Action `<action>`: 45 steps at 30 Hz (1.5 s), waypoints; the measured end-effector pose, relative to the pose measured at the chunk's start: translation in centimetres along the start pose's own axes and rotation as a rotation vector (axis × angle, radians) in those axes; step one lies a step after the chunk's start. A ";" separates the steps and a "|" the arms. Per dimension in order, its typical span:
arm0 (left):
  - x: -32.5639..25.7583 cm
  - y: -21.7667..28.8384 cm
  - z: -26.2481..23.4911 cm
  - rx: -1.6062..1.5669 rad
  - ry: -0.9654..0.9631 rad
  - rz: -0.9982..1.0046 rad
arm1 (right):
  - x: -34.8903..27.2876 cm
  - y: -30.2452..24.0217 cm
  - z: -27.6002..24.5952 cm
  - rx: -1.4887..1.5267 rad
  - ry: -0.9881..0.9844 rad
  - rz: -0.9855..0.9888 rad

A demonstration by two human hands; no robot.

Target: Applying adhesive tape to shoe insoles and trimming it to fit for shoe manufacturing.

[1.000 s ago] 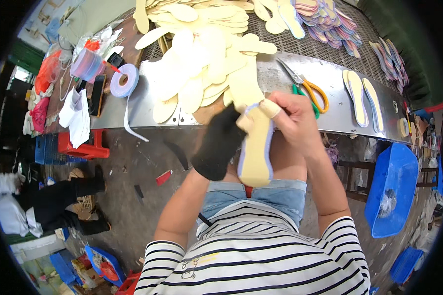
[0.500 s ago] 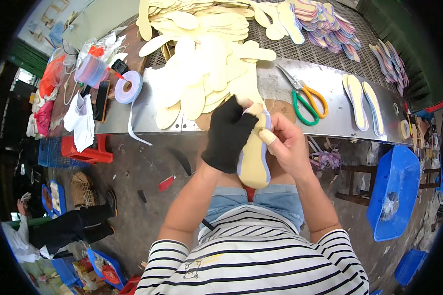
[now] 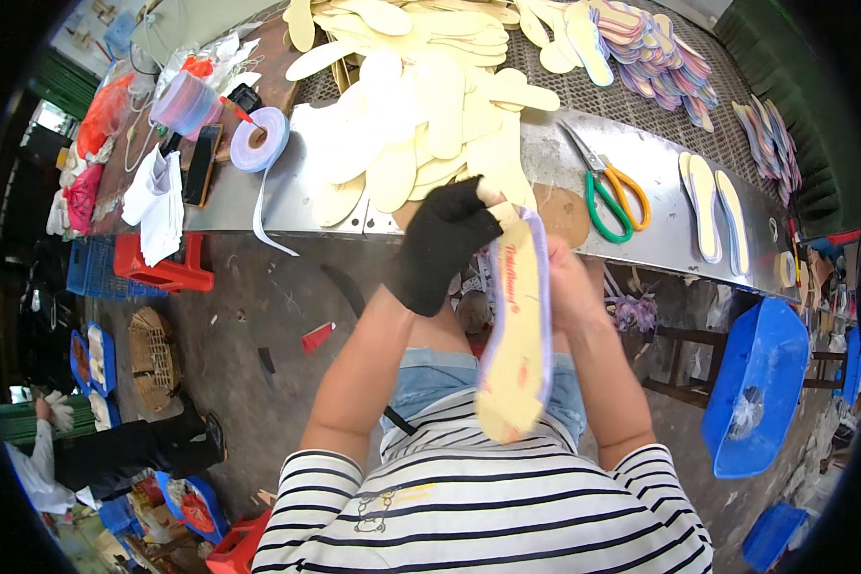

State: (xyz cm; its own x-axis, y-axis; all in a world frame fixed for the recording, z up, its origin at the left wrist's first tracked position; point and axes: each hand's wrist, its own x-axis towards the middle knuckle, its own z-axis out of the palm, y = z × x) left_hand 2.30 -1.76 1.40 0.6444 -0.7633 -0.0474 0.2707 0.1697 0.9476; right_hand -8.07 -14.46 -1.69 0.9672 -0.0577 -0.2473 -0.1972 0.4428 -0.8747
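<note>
A pale yellow insole (image 3: 515,335) with lavender edging hangs in front of my lap, its face with red print turned up. My left hand (image 3: 442,244), in a black fingerless glove, is closed on its upper end. My right hand (image 3: 572,292) is at the insole's right edge, smeared by motion, its fingers partly hidden behind it. Beyond my hands, a heap of plain yellow insoles (image 3: 445,115) covers the metal table edge. Scissors (image 3: 607,187) with green and orange handles lie to the right, and farther right are two edged insoles (image 3: 704,206).
At the left are a roll of lavender tape (image 3: 258,141) with a hanging strip, a phone (image 3: 201,165) and white cloth (image 3: 153,206). Edged insoles (image 3: 655,67) are stacked at the back right. A blue tub (image 3: 758,383) stands right; a red stool (image 3: 167,260) is left, a person (image 3: 115,450) lower left.
The insole has turned over, from its plain face to its printed face, and its free end reaches lower. My right hand has moved slightly down and partly behind it. The view has shifted slightly.
</note>
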 end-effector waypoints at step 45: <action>-1.1 -0.6 0.2 0.160 0.068 -0.117 | -2.2 -0.9 -3.4 -0.234 0.080 -0.157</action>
State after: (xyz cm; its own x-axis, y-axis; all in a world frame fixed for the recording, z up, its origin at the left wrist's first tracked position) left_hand 1.26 -1.15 0.95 0.6632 -0.7275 -0.1757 0.2330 -0.0225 0.9722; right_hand -10.54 -17.79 -1.78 0.9750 -0.1836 -0.1250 -0.0863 0.2054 -0.9749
